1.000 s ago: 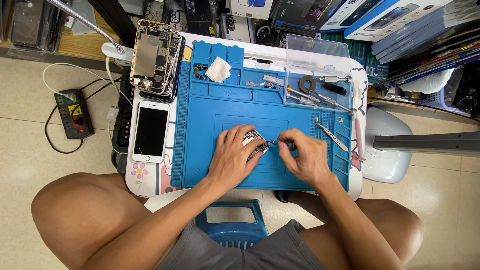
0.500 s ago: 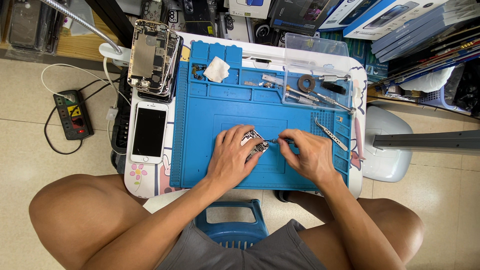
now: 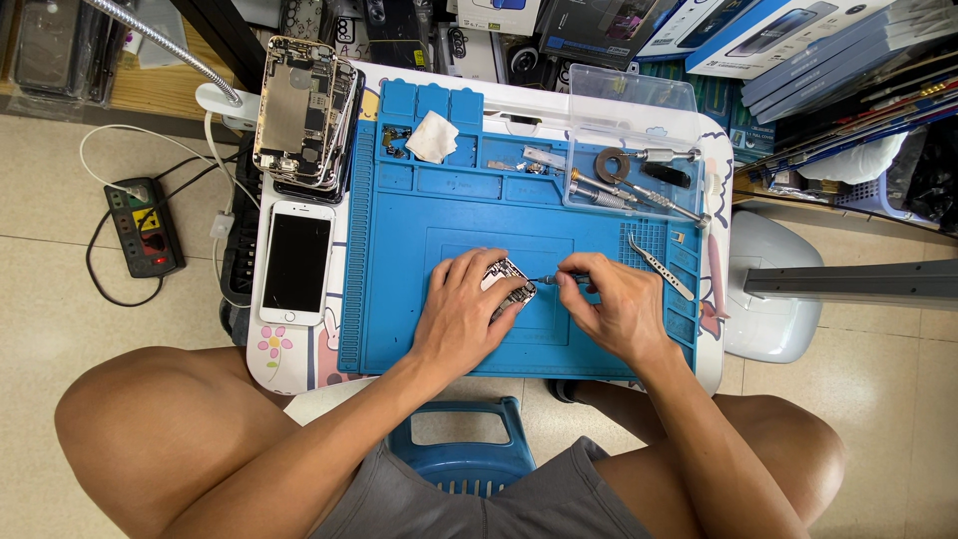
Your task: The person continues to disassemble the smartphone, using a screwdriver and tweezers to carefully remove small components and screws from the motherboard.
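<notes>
Both hands sit about where they were 0.5 s ago; right hand [image 3: 621, 307] has eased its tool tip a touch closer to the part, little else shifts.

Left hand [image 3: 467, 311] lies palm-down on the blue work mat [image 3: 399, 250], fingers curled over a small phone component [image 3: 509, 282], pinning it at mat centre. Only its top-right portion shows past the fingertips: silvery metal w/ dark patches, looks like a small board or module, detail too fine to tell. Long axis seems to run diagonal, upper-left to lower-right, though most is hidden under the hand.

Right hand pinches a thin screwdriver [image 3: 551, 280] btwn thumb & fingers, pressed tight on the shaft. Tool lies nearly horizontal, tip pointing left, meeting the component's right edge just beside the left fingertips.

Nearby: tweezers [image 3: 659, 267] on the mat's right side, close to the right hand but apart from it. White smartphone [image 3: 295, 262] screen-up left of mat; opened phone chassis [image 3: 302, 108] above it. Clear plastic tray [image 3: 639, 130] w/ tools at top right, crumpled white wipe [image 3: 433, 137] top centre.
</notes>
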